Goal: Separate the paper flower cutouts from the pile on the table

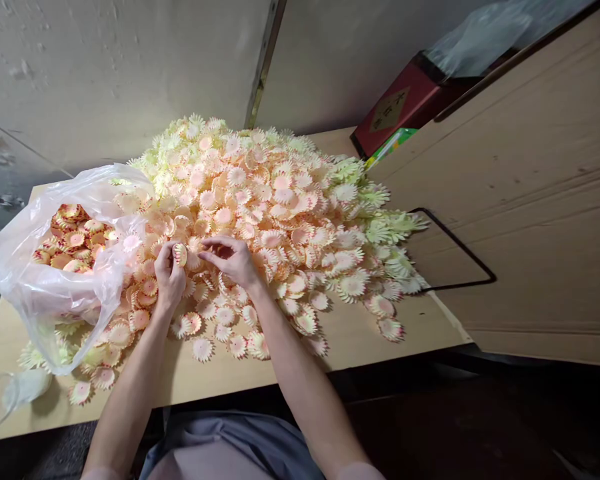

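A large heap of artificial flower petal discs [280,200], pale pink and cream with red-tipped scalloped edges, covers much of the table. My left hand [170,277] is closed at the near side of the heap, with one petal disc [180,255] held upright between thumb and fingers. Just to its right, my right hand [235,261] is in a pinch, its fingertips pointing at the left hand. What the right fingertips hold, if anything, is too small to make out. Loose discs lie beneath both wrists.
A clear plastic bag [20,267] of darker red-edged discs stands open at the left. Near the front left corner is a clear container [0,400]. Cardboard [530,200] with a dark wire loop [460,247] borders the right, a red box [400,100] behind it.
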{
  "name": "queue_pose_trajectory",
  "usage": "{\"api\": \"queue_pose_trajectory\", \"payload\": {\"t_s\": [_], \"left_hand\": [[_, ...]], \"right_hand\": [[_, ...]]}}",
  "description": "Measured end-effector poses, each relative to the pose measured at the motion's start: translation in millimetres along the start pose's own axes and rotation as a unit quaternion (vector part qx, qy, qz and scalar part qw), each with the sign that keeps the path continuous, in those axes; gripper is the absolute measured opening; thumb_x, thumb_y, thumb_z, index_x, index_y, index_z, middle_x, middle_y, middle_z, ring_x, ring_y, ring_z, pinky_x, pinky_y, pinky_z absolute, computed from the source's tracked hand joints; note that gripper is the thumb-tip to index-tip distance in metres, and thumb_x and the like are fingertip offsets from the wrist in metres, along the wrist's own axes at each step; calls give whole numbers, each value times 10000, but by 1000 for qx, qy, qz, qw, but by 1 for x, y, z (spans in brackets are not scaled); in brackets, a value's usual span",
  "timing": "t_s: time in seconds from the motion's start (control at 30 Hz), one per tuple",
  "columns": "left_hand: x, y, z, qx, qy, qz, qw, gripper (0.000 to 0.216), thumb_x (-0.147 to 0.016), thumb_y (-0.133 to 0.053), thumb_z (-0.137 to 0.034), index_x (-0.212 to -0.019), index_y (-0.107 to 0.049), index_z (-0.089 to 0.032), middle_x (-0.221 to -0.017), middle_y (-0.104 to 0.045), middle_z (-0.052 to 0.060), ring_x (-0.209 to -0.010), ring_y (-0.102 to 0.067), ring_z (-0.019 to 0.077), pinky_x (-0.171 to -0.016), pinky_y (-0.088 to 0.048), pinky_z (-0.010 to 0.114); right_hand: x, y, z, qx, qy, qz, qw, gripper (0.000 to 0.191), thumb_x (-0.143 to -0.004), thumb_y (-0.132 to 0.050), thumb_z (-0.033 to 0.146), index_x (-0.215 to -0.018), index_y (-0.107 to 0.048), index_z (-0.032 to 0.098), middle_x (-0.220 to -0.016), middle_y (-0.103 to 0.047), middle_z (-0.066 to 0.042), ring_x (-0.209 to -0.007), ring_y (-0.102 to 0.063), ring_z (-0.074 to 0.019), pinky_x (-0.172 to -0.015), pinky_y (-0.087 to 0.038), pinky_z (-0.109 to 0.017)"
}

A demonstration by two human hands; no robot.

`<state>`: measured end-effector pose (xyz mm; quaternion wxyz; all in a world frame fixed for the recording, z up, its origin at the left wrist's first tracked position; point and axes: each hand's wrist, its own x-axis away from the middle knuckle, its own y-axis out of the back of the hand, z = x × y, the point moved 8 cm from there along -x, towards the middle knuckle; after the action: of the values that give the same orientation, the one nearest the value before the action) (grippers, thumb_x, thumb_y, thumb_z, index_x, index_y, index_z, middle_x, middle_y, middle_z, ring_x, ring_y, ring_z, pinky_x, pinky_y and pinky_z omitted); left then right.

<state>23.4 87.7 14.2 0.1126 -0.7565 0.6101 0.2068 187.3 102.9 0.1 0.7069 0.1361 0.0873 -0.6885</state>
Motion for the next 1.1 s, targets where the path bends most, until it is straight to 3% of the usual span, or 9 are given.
{"api": "queue_pose_trajectory", "payload": {"t_s": [0.1,0.3,0.47,0.63,0.73,0.83,0.97,1.03,1.1], "left_hand": [[0,1,-3,-1,-13,-10,1000,287,-935,-534,-427,-789,-562,-181,-710,-522,-11,-656,-457,112,-625,-386,221],[-5,-1,-9,-24,-30,7,999,317,-968,-462,-446,-816,-562,-186,-672,-518,-15,-601,-462,111,-609,-385,236],[-19,-6,-29,-75,-63,18,995,339,-970,-458,-452,-804,-585,-185,-625,-493,-26,-535,-411,103,-545,-337,238],[-26,-1,-69,-107,-69,75,989,296,-994,-416,-371,-848,-593,-184,-699,-562,-1,-627,-510,123,-666,-409,252],[-2,7,-98,-188,-82,194,959,250,-979,-452,-307,-786,-563,-191,-693,-563,2,-638,-526,131,-650,-410,253],[44,16,-100,-275,-59,341,897,229,-968,-461,-254,-778,-577,-198,-722,-587,19,-674,-558,151,-638,-430,260],[86,40,-85,-375,-53,342,860,280,-970,-441,-249,-750,-607,-206,-713,-624,45,-750,-596,216,-677,-477,331],[93,47,-83,-352,-40,287,890,167,-944,-510,-294,-956,-658,-219,-896,-689,80,-854,-640,240,-757,-520,373],[95,50,-84,-288,9,228,930,399,-904,-591,-337,-1291,-548,-253,-1126,-671,113,-944,-655,236,-814,-542,379]], "right_hand": [[1,2,-2,-12,-9,-12,1000,235,-784,-731,400,-879,-748,186,-803,-713,-30,-682,-605,-130,-670,-506,-267],[3,-3,29,90,80,61,991,421,-781,-752,369,-1176,-681,241,-1087,-706,-63,-829,-623,-161,-758,-517,-298],[-5,4,54,122,124,20,985,250,-932,-555,398,-957,-739,229,-963,-729,-71,-888,-656,-189,-743,-516,-311],[-7,15,82,122,130,-37,983,224,-894,-588,402,-845,-702,215,-986,-722,-86,-919,-656,-209,-729,-530,-319],[7,32,92,66,75,-99,990,185,-869,-616,375,-818,-659,203,-884,-710,-68,-840,-653,-200,-778,-529,-333],[30,51,86,-12,-25,-156,987,236,-841,-648,411,-755,-595,198,-704,-630,-18,-648,-590,-153,-609,-494,-268],[56,49,83,-46,-91,-116,988,251,-806,-696,422,-738,-604,199,-686,-616,-13,-624,-572,-146,-550,-459,-246],[67,38,84,-54,-107,-63,991,233,-798,-708,409,-731,-614,208,-674,-605,-4,-607,-563,-144,-531,-450,-246],[77,24,86,-58,-121,-11,991,219,-811,-698,400,-724,-612,218,-660,-594,5,-592,-560,-144,-523,-449,-251]]}}
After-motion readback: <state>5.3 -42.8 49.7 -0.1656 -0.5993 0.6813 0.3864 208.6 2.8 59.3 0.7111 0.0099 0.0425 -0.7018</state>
